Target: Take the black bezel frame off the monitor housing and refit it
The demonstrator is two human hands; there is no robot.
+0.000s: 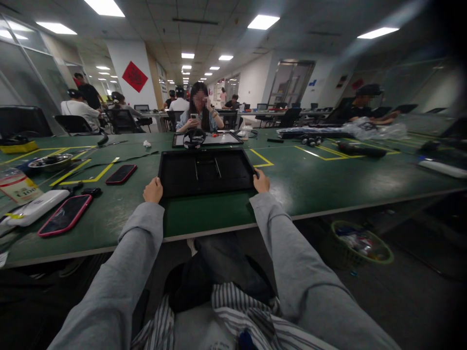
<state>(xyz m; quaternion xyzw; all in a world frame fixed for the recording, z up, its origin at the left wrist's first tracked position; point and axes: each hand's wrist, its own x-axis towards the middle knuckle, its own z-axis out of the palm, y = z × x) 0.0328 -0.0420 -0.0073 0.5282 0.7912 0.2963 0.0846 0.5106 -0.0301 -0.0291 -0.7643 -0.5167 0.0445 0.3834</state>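
A flat black rectangular panel point(178, 172), like the back cover of a monitor, lies in front of me with a raised frame-like part at its middle. My left hand point(153, 190) grips its left edge near the front corner, fingers curled. On the opposite side my right hand point(261, 180) is closed round the right edge. The panel's underside is hidden, so I cannot tell whether it rests fully on the green table point(204, 214). Just behind it are a second framed panel point(222, 139) with a pale surface and a round black object point(193, 139).
To the left are two phones in pink-red cases point(65, 215) point(121, 174), a white device point(40, 208) and a metal bowl point(51, 163). Clear plastic wrap point(375, 129) covers part of the far right. A basket of scraps point(361, 243) stands on the floor. A person point(200, 114) sits opposite.
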